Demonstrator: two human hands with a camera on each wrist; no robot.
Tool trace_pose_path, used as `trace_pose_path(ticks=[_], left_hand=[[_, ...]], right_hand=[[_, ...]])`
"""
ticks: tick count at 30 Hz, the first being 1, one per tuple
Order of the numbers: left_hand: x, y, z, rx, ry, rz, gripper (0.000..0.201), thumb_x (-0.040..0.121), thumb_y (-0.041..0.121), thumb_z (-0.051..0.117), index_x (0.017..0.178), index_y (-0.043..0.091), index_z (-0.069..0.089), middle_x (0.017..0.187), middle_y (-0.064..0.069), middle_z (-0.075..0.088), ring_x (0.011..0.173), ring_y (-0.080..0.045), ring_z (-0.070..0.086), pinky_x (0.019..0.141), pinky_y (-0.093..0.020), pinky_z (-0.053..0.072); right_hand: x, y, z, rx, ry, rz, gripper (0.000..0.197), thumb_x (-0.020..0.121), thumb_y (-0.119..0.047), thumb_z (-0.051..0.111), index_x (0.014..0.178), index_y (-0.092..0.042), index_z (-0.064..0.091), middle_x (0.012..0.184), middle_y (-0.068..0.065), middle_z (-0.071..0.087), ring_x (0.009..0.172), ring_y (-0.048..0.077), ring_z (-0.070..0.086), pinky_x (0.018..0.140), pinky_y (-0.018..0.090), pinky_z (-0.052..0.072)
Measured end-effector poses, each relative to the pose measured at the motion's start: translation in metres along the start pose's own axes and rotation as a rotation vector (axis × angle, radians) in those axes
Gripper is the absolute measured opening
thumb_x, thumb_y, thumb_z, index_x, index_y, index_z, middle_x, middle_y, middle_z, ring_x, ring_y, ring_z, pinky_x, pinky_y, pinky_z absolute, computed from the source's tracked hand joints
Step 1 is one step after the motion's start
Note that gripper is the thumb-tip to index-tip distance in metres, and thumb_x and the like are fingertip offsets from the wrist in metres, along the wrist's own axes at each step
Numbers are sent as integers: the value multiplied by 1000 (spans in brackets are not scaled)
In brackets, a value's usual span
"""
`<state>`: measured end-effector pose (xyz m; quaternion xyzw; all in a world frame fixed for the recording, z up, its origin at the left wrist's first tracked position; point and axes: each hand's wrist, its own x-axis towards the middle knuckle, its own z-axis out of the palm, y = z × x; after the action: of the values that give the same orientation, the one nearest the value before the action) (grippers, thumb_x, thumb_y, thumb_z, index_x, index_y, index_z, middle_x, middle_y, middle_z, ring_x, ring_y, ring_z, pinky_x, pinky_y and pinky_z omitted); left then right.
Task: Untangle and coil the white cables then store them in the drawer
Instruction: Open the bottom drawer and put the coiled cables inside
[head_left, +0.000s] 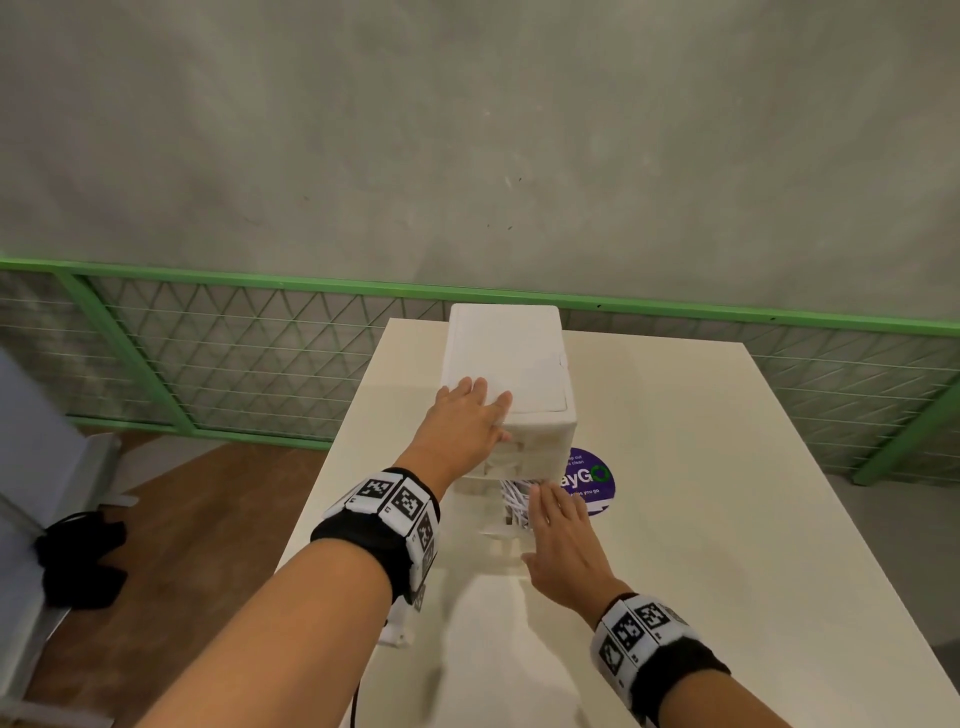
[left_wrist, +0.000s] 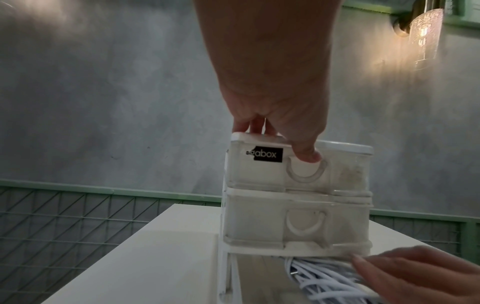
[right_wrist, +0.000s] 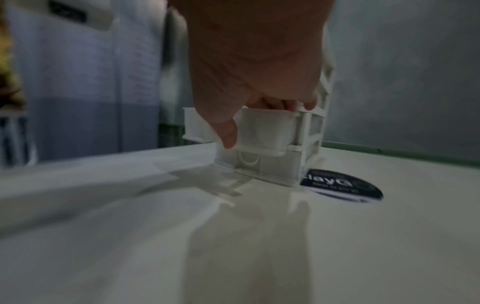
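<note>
A white plastic drawer unit (head_left: 509, 364) stands on the cream table (head_left: 701, 467). My left hand (head_left: 467, 415) lies flat on its top, and in the left wrist view the thumb (left_wrist: 306, 154) reaches down over the front of the top drawer. One lower drawer (right_wrist: 265, 127) is pulled out toward me and holds a bundle of white cables (head_left: 514, 499) (left_wrist: 319, 275). My right hand (head_left: 561, 540) rests over this drawer with straight fingers on the cables, thumb (right_wrist: 228, 133) hanging at its front wall. The drawers above and the one below are pushed in.
A purple round sticker (head_left: 589, 480) lies on the table just right of the unit. A green mesh fence (head_left: 260, 353) and a grey wall run behind the table. A black object (head_left: 83, 556) lies on the wooden floor at the left.
</note>
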<state>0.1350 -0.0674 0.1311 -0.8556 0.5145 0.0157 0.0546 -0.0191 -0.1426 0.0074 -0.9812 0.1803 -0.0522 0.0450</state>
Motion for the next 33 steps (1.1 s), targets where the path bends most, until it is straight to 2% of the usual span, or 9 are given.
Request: trace_pose_path(ticks=[4, 7, 9, 12, 14, 18, 22, 27, 33], left_hand=[[1, -1, 0, -16, 6, -2, 56, 99, 40, 33, 148, 16, 22, 151, -18, 27, 139, -31, 24, 111, -44, 25], [1, -2, 0, -28, 7, 1, 56, 99, 40, 33, 148, 16, 22, 152, -17, 25, 141, -31, 22, 112, -44, 24], [1, -2, 1, -36, 2, -1, 56, 99, 40, 33, 148, 17, 22, 153, -17, 24, 142, -31, 20, 113, -45, 23], [2, -2, 0, -33, -9, -3, 56, 99, 39, 32, 149, 17, 20, 154, -17, 22, 143, -30, 17, 114, -45, 21], [2, -1, 0, -23, -16, -3, 56, 100, 39, 31, 149, 17, 19, 154, -17, 21, 144, -31, 16, 114, -46, 20], [2, -1, 0, -11, -11, -1, 55, 100, 39, 30, 149, 16, 20, 154, -17, 22, 142, -31, 18, 113, -46, 21], [2, -1, 1, 9, -6, 11, 55, 100, 39, 30, 148, 16, 21, 153, -17, 23, 141, -31, 20, 111, -45, 23], [3, -3, 3, -9, -9, 9, 54, 100, 38, 30, 149, 17, 20, 154, -17, 21, 143, -30, 16, 114, -46, 20], [1, -5, 3, -42, -11, 13, 56, 100, 38, 32, 149, 18, 18, 156, -16, 17, 145, -30, 13, 116, -45, 17]], right_hand=[[-6, 15, -6, 367, 144, 273, 102, 55, -29, 86, 137, 0, 34, 132, 15, 51, 121, 30, 45, 103, 39, 41], [6, 28, -15, 727, -68, 558, 133, 54, -26, 89, 147, -5, -3, 149, 11, 29, 135, 28, 26, 111, 39, 31], [21, 35, -19, 808, -182, 539, 144, 47, -18, 92, 147, -13, -12, 149, 9, 29, 138, 29, 26, 101, 36, 40], [34, 39, -27, 867, -272, 399, 126, 47, -2, 88, 145, -21, 11, 129, 3, 49, 125, 26, 44, 68, 16, 45], [36, 39, -32, 891, -280, 375, 112, 51, 3, 85, 141, -23, 23, 112, -4, 52, 109, 18, 50, 57, 11, 41], [45, 43, -22, 897, -178, 450, 86, 52, -4, 86, 127, -15, 44, 107, -2, 58, 105, 19, 53, 77, 23, 43], [61, 43, -10, 829, -53, 546, 55, 59, -17, 84, 107, -12, 57, 101, 3, 68, 93, 21, 60, 72, 27, 42], [66, 41, -4, 748, -62, 539, 53, 64, -28, 82, 107, -14, 56, 98, 2, 69, 88, 21, 59, 68, 27, 41], [64, 30, -14, 716, -126, 592, 57, 69, -15, 75, 119, -7, 48, 111, 13, 64, 105, 31, 56, 82, 36, 47]])
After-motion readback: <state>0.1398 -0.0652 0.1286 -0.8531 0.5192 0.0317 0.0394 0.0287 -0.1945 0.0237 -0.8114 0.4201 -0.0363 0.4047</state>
